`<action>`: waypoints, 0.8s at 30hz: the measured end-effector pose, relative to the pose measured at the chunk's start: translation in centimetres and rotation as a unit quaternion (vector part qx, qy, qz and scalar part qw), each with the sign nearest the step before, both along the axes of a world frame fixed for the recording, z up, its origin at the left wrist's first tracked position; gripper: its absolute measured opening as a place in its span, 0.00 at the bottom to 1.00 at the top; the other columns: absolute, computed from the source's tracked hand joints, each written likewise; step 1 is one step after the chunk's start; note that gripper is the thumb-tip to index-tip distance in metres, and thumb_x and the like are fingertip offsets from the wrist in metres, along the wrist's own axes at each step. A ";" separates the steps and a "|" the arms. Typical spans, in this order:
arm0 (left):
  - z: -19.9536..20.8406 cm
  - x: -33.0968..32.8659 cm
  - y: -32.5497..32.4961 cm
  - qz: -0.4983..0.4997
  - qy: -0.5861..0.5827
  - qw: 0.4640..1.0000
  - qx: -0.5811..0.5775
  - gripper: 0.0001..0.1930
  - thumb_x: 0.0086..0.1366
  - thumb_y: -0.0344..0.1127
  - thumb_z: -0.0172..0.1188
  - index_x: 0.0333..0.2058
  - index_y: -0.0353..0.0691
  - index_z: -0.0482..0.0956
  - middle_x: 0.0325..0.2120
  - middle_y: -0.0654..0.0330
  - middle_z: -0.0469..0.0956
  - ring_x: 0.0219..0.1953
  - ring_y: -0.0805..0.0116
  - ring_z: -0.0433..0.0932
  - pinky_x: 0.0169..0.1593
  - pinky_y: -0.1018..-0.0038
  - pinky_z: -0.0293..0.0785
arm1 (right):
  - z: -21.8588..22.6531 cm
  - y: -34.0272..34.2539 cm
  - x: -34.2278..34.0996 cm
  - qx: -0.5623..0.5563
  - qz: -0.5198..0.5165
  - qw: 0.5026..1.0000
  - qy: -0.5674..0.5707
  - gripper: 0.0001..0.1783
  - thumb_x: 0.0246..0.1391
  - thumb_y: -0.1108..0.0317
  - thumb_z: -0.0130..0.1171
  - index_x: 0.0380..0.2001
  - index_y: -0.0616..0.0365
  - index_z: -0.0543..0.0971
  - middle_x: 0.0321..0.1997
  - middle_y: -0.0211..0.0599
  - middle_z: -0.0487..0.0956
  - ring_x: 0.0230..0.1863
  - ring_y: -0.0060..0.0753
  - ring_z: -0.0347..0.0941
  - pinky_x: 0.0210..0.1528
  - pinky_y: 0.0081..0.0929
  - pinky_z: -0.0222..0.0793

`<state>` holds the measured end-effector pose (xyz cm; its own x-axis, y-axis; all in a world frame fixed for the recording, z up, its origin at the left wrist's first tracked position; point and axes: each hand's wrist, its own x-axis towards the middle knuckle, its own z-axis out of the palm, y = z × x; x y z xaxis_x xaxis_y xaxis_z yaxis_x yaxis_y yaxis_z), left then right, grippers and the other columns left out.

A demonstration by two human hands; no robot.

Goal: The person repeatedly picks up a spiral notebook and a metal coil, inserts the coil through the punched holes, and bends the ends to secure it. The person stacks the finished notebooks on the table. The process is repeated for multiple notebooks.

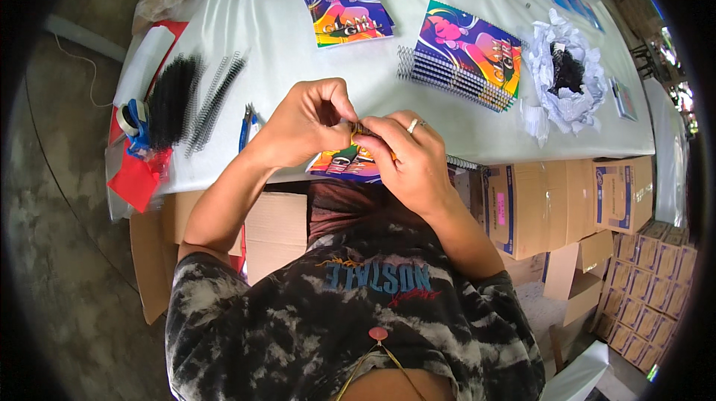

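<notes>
A colorful notebook [344, 166] lies at the near edge of the table, partly covered by my hands. My left hand [309, 121] is closed in a pinch at the notebook's upper edge, thumb and forefinger together. Beside it my right hand [409, 155], with a ring on one finger, grips the same edge. The fingertips almost meet there and hide what exactly they pinch. A black spiral coil [464, 164] sticks out past my right hand along the table edge. Left of my left wrist lies a blue-handled tool [245, 129], possibly pliers.
Loose black coils [179, 99] and a blue tape dispenser [136, 125] lie at left. Farther back are a small notebook pile [344, 13] and a stack of coil-bound notebooks [470, 47]. Crumpled pale paper [563, 73] holds black bits. Cardboard boxes [541, 203] stand below right.
</notes>
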<state>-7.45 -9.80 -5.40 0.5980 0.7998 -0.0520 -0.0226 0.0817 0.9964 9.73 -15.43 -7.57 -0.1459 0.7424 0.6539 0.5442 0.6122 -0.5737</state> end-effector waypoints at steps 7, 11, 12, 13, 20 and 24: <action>0.5 4.0 0.2 -0.076 0.132 0.967 0.204 0.12 0.59 0.33 0.59 0.39 0.32 0.74 0.28 0.64 0.74 0.32 0.78 0.70 0.37 0.81 0.68 | 2.0 0.3 7.0 0.025 -0.043 0.996 0.076 0.14 0.45 0.71 0.62 0.37 0.60 0.76 0.30 0.37 0.77 0.33 0.36 0.73 0.34 0.29 0.68; 0.8 10.6 3.6 0.256 0.043 0.871 0.417 0.13 0.61 0.31 0.56 0.43 0.31 0.69 0.30 0.60 0.75 0.29 0.79 0.70 0.33 0.81 0.68 | 2.4 3.0 15.0 0.189 -0.303 0.922 0.151 0.27 0.60 0.52 0.46 0.48 0.68 0.72 0.50 0.45 0.74 0.54 0.35 0.66 0.56 0.32 0.56; 1.4 12.7 4.6 0.290 -0.010 0.911 0.292 0.18 0.61 0.32 0.56 0.47 0.32 0.64 0.29 0.57 0.75 0.27 0.78 0.71 0.30 0.81 0.69 | 1.0 4.0 17.3 0.158 -0.300 0.916 0.213 0.32 0.60 0.47 0.41 0.51 0.68 0.68 0.54 0.45 0.70 0.57 0.36 0.63 0.58 0.32 0.54; 0.0 14.5 7.4 0.313 -0.038 0.894 0.318 0.22 0.62 0.33 0.56 0.50 0.32 0.59 0.28 0.55 0.74 0.26 0.77 0.72 0.28 0.81 0.69 | -1.0 5.1 19.2 0.128 -0.294 0.907 0.273 0.37 0.60 0.42 0.35 0.55 0.68 0.65 0.58 0.46 0.67 0.60 0.36 0.60 0.60 0.33 0.51; -10.9 17.6 13.5 0.366 0.248 0.750 0.493 0.12 0.60 0.39 0.54 0.32 0.34 0.76 0.28 0.51 0.75 0.27 0.54 0.74 0.32 0.66 0.70 | -12.6 9.8 18.8 -0.011 -0.254 0.889 0.382 0.22 0.60 0.61 0.46 0.49 0.69 0.71 0.53 0.46 0.72 0.53 0.35 0.68 0.56 0.28 0.59; -11.5 17.8 12.2 0.413 0.167 0.809 0.383 0.12 0.60 0.36 0.55 0.23 0.33 0.75 0.21 0.55 0.71 0.22 0.62 0.70 0.28 0.70 0.67 | -13.6 9.7 18.2 0.083 -0.282 0.888 0.355 0.16 0.56 0.68 0.53 0.44 0.69 0.74 0.48 0.47 0.75 0.47 0.34 0.72 0.52 0.27 0.64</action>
<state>10.35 2.36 -16.85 -0.1028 0.7939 0.5993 0.5269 -0.4675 0.7098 27.88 -5.70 -21.14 0.7099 0.4518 0.5402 0.3288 0.4657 -0.8216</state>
